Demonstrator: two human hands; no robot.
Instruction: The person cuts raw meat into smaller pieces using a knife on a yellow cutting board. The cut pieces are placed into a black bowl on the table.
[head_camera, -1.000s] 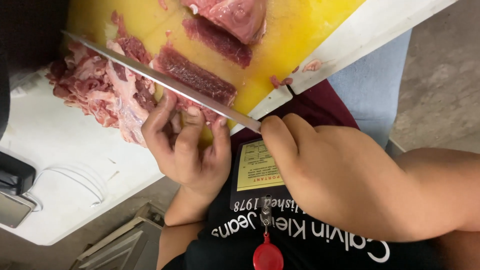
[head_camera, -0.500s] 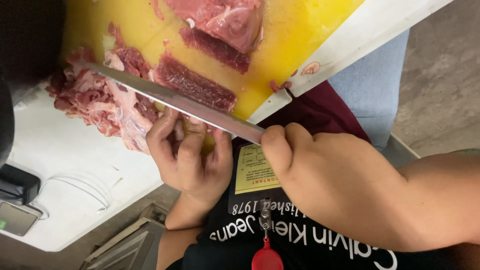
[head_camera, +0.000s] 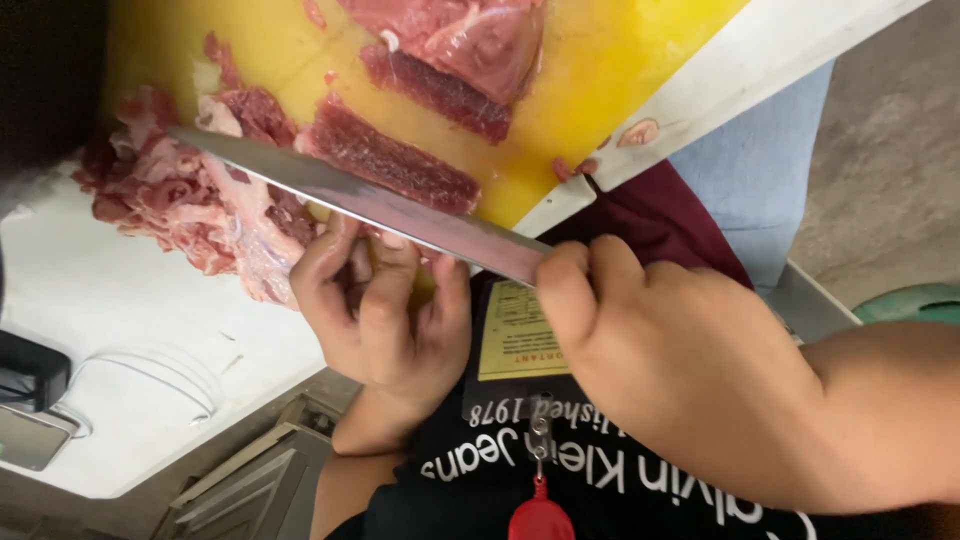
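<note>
My right hand (head_camera: 680, 370) grips the handle of a long knife (head_camera: 380, 205). Its blade runs up-left across the near edge of a yellow cutting board (head_camera: 590, 90). My left hand (head_camera: 385, 320) is curled under the blade, its fingertips pressing on raw red meat at the board's edge. A cut strip of meat (head_camera: 395, 160) lies just beyond the blade. A pile of sliced meat (head_camera: 190, 200) lies at the left, and a large chunk (head_camera: 470, 40) at the top.
The board rests on a white table (head_camera: 110, 320), with a dark device (head_camera: 25, 400) at its left edge. Light blue cloth (head_camera: 750, 170) hangs off the table at the right. A red tag (head_camera: 540, 515) hangs on my black shirt.
The knife has drawn back toward my right hand, so its tip now sits further right and nearer to me. My left hand has stayed on the meat.
</note>
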